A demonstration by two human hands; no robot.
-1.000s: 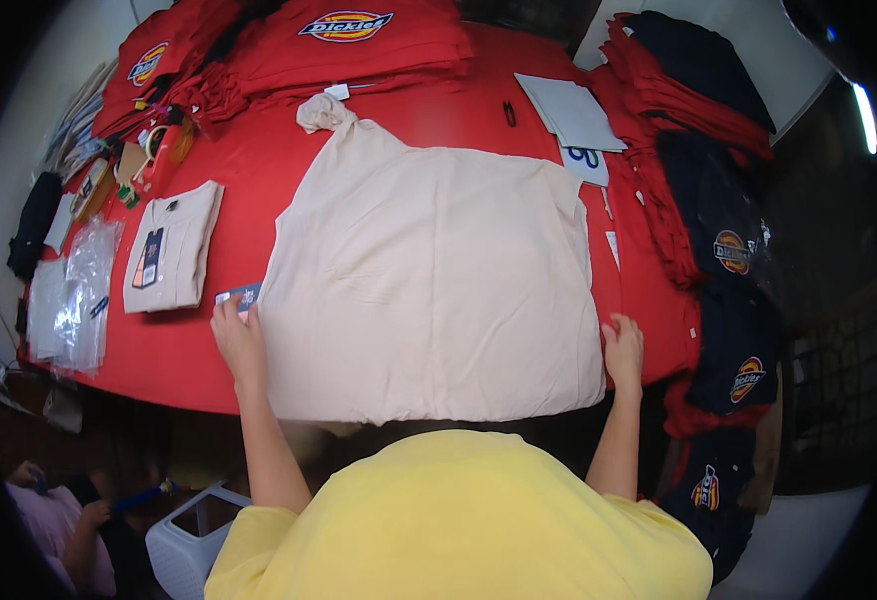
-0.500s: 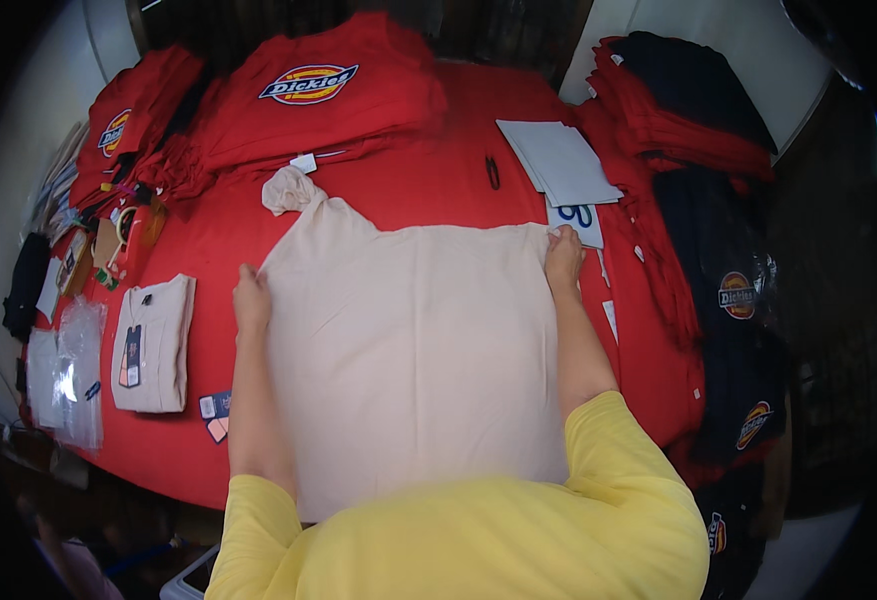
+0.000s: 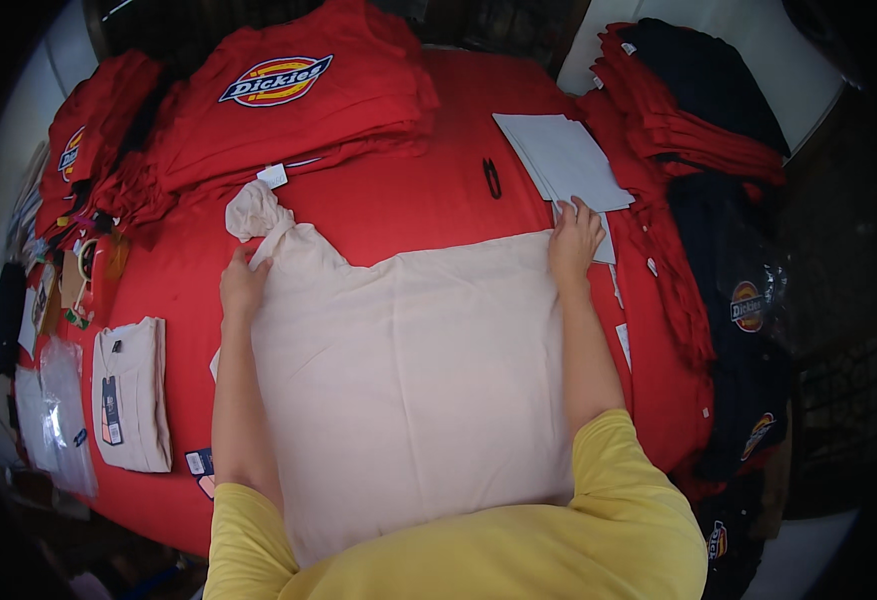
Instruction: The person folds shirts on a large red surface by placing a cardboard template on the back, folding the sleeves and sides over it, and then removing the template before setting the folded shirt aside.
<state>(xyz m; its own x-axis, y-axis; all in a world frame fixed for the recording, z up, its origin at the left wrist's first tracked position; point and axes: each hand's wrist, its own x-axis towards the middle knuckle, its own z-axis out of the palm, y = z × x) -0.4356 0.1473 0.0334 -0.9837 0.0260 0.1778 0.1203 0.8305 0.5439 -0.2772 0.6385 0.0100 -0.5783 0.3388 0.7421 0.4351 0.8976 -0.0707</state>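
A cream shirt [image 3: 408, 370] lies flat and face down, as far as I can tell, across the red surface in front of me, its lower part reaching my body. One bunched end of it [image 3: 258, 212] sticks out at the far left. My left hand [image 3: 245, 283] rests at the shirt's left edge just below that bunch, thumb and fingers apart. My right hand [image 3: 575, 243] is at the far right corner, fingers spread over the corner and a white card [image 3: 603, 245]. A folded cream shirt [image 3: 138, 400] with a dark hang tag [image 3: 111, 412] lies to the left.
Piles of red garments [image 3: 298, 130] stand at the back. A red and navy stack [image 3: 678, 100] and navy garments [image 3: 718, 260] line the right. White sheets [image 3: 563, 160] and black thread snips [image 3: 491, 178] lie beyond the shirt. Clear plastic bags [image 3: 58, 410] are at the left edge.
My left hand has moved up toward the bunched end. My right hand's fingers have spread and reached farther, now covering part of the white card. The whole view has shifted slightly.
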